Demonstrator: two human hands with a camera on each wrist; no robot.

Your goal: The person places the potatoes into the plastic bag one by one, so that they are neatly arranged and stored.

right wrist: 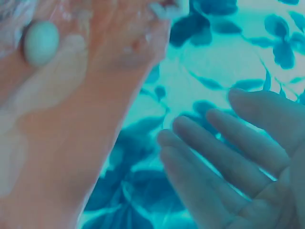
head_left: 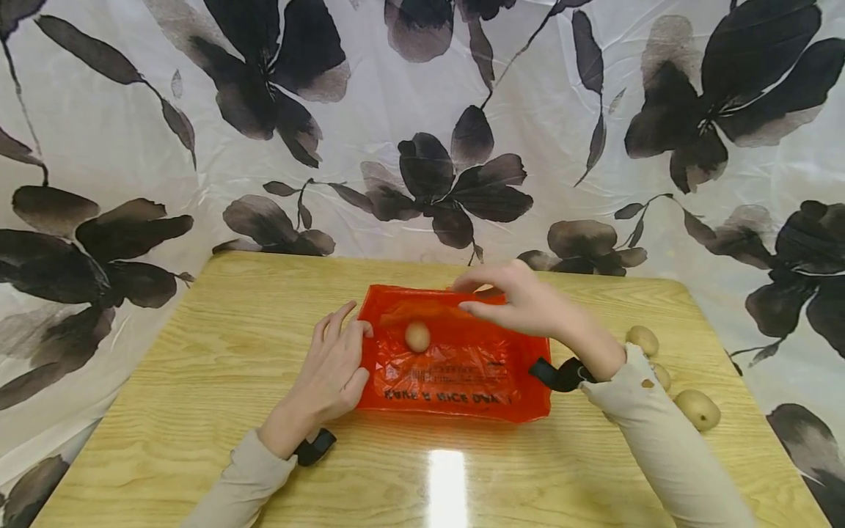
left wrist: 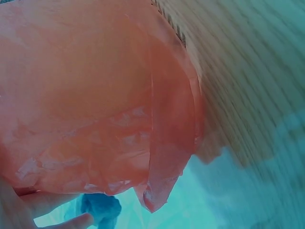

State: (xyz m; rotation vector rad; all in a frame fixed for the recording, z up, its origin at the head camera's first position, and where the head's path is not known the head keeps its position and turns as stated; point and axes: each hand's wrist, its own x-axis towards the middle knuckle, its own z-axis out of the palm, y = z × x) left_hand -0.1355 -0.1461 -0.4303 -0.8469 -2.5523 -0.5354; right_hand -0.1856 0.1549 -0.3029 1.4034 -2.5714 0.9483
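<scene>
A cardboard box lined with a red plastic bag (head_left: 455, 418) lies on the table, printed lettering showing on the liner. One small potato (head_left: 417, 336) is inside, towards the left; the right wrist view also shows this potato (right wrist: 41, 43). My left hand (head_left: 333, 370) holds the box's left side, its index finger bent over the rim and other fingers outside. In the left wrist view, the red liner (left wrist: 95, 95) covers much of the frame. Above the far right part of the box hovers my right hand (head_left: 521, 297), fingers loosely bent and holding nothing.
On the table's right side, several loose potatoes (head_left: 697, 410) lie beside and partly behind my right forearm. The wooden table (head_left: 224, 345) extends around the box. A white cloth with dark flowers (head_left: 436, 183) hangs behind it. Black straps (head_left: 315, 447) circle both wrists.
</scene>
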